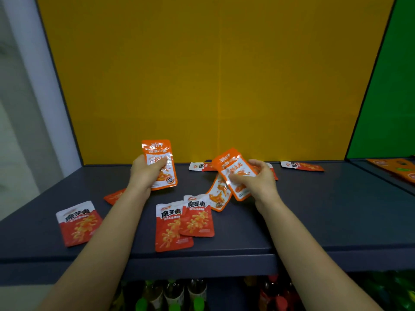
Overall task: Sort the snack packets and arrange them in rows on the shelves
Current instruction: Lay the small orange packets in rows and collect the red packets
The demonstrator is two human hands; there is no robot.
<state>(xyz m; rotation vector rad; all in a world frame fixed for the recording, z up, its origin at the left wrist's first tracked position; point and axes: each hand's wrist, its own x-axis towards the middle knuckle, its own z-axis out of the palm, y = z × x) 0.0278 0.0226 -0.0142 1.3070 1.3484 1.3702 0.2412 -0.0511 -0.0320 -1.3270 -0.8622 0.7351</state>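
My left hand (146,173) grips an orange-and-white snack packet (160,158), held upright above the dark grey shelf (314,209). My right hand (258,178) pinches a second orange packet (233,169), tilted left, over a third orange packet (219,196) lying on the shelf. Two red-and-white packets (179,223) overlap near the front edge. Another red packet (77,223) lies at the front left. A red packet (113,196) is partly hidden under my left forearm.
Red-and-white packets lie along the yellow back wall (202,75): one packet (199,166) in the middle and one packet (302,166) to the right. Orange packets (395,169) fill the neighbouring shelf by the green panel. Bottles (175,295) stand on the shelf below.
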